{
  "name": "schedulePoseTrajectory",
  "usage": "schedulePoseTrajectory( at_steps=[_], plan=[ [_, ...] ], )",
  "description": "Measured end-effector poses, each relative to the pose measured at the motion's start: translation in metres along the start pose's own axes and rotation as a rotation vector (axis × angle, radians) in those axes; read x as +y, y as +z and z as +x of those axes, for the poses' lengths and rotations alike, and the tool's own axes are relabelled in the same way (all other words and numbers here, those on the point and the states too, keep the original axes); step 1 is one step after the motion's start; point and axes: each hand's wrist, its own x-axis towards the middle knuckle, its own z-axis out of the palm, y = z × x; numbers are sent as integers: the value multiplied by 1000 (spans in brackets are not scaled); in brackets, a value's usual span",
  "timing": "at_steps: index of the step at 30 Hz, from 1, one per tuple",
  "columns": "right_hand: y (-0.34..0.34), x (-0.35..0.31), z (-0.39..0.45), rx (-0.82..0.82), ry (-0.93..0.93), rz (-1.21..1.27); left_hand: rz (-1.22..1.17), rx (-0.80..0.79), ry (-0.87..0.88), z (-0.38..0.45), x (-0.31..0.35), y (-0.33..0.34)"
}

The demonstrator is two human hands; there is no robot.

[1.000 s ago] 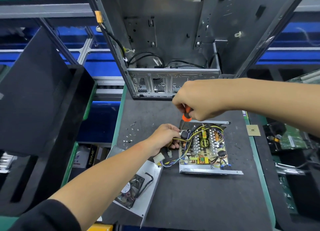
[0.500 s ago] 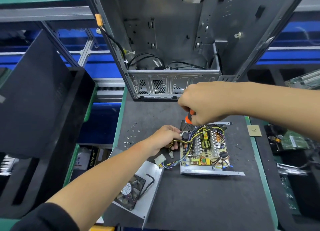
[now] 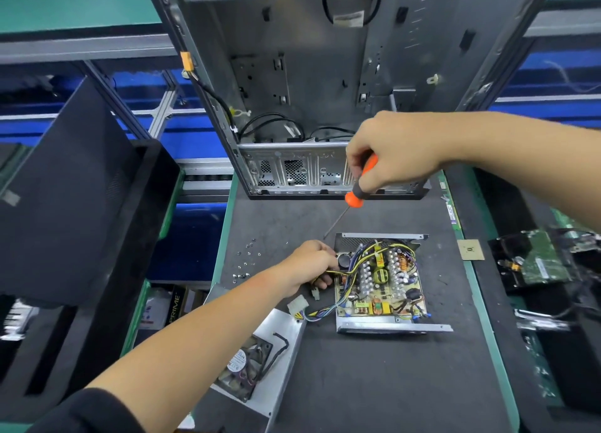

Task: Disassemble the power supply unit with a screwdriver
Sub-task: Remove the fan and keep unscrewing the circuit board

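Step in hand: judged from the layout, the person is between screws. The cover is already off and the board lies bare in its tray, with board screws likely the work remaining.
Right hand (image 3: 395,154): fingers curled round the orange handle of the screwdriver (image 3: 357,192), held in the air. The shaft slants down and toward the person's left from the fist, its tip hanging just above the mat, beside the far left corner of the power supply unit (image 3: 380,283). It touches nothing that can be seen.
Left hand (image 3: 310,265): rests at the unit's left edge, below the screwdriver tip, fingers curled onto the yellow and black wire bundle (image 3: 328,310) where it leaves the board. Whether it truly pinches the wires or only steadies them cannot be told.
Power supply unit: open tray on the dark mat (image 3: 374,384), below the right fist and touching the left hand.
Removed parts: the cover with fan (image 3: 257,364) lies nearer the person than the left hand; loose screws (image 3: 245,263) sit to the left of the left hand.
Behind the right fist: an empty computer case (image 3: 309,91) stands open.
Next move calls for: bringing the tip down into a board screw head, square to it, with the left hand keeping the wires clear and the tray from sliding.
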Motion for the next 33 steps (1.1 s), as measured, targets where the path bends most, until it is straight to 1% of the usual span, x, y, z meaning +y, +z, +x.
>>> schedulePoseTrajectory(
  at_steps=[4, 11, 15, 18, 20, 22, 25, 27, 29, 33],
  plan=[
    [10, 16, 5, 32, 73, 76, -6, 15, -11, -3, 2, 5],
    [72, 49, 14, 4, 192, 162, 7, 52, -16, -3, 0, 7],
    [99, 63, 21, -79, 275, 222, 35, 101, -18, -2, 1, 12],
    [111, 68, 23, -165, 306, 199, 63, 131, -26, -1, 2, 15],
    [114, 69, 21, -193, 318, 163, 83, 150, -29, 1, 1, 16],
    [111, 71, 17, -134, 346, 108, 118, 175, -30, 3, 1, 18],
    [96, 71, 3, 32, 422, 16, 162, 193, -54, 4, 4, 20],
    [89, 64, -11, 65, 460, -21, 165, 189, -62, 3, 8, 22],
    [90, 51, -28, 4, 483, -46, 148, 185, -66, -1, 12, 26],
    [98, 29, -49, -259, 496, -11, 116, 201, -78, -10, 16, 29]
  ],
)
